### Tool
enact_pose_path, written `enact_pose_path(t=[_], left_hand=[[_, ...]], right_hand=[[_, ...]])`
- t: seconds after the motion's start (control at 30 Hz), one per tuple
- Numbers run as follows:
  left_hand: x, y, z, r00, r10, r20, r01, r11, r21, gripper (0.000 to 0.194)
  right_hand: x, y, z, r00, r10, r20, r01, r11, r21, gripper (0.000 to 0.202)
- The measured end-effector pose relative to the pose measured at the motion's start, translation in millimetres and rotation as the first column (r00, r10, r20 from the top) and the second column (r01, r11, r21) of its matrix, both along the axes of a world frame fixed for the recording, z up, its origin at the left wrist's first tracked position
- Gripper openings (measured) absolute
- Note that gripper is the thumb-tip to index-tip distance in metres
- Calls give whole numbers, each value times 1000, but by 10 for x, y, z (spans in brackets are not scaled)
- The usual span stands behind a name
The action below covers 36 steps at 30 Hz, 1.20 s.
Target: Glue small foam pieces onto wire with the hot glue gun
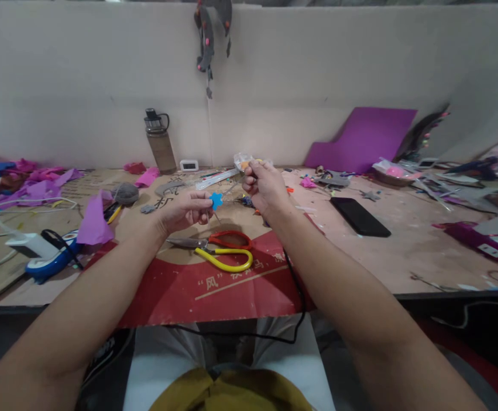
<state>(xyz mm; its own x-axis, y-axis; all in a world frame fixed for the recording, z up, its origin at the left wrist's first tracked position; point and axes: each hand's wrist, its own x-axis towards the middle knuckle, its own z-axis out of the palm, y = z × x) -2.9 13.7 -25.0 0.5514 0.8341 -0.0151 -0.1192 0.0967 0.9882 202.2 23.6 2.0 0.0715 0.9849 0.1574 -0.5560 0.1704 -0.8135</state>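
1. Left hand (184, 210): fingers were closed, with thumb and fingertips pinching the edge of a blue piece (217, 201). I had it held up above the table (403, 262), between the two hands.
2. Right hand (267, 185): fingers were curled in, fingertips together, a bit higher than the left grip. I seemed to have the upper end of a thin strand (233, 187) in it; too small to tell whether that was thread, wire or something else.
3. State of the work: blue piece already had a finished, lobed outline. Strand ran from it toward the right grip. Couldn't tell whether it was tied on, passed through or only lying against it, so I couldn't confirm the join was done. No knot readable from my view.
4. Below the grips: scissors (204, 243) lay loose, untouched, blades toward the left, handles apart. A red sheet (159, 302) was nearer me.
5. Left of the left grip: yarn ball (125, 193), with a purple scrap (96, 220) beyond it. Bottle (161, 149) stood farther back.
6. Right of the right grip: phone (359, 217) lay flat, with a grey star (370, 195) just behind it.
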Motion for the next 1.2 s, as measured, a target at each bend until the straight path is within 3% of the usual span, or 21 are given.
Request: enact_pose_path(t=[0.3, 0.63, 0.83, 1.03, 1.2], left_hand=[[-33, 47, -48, 999, 40, -28, -41, 999, -17, 23], [-81, 60, -38, 994, 107, -21, -107, 994, -1, 26], [-71, 64, -25, 985, 162, -67, -162, 987, 1, 24], [-48, 88, -16, 953, 295, -73, -299, 953, -47, 22], [-28, 63, -18, 943, 308, -128, -309, 951, 13, 22]], right_hand=[[121, 81, 12, 977, -194, -87, 201, 976, 79, 18], [456, 236, 102, 904, -394, -163, 422, 882, 210, 25], [470, 198, 136, 906, -391, -161, 418, 885, 203, 20], [441, 186, 117, 914, -388, -120, 406, 883, 237, 20], [422, 182, 86, 922, -377, -93, 388, 891, 236, 20]])
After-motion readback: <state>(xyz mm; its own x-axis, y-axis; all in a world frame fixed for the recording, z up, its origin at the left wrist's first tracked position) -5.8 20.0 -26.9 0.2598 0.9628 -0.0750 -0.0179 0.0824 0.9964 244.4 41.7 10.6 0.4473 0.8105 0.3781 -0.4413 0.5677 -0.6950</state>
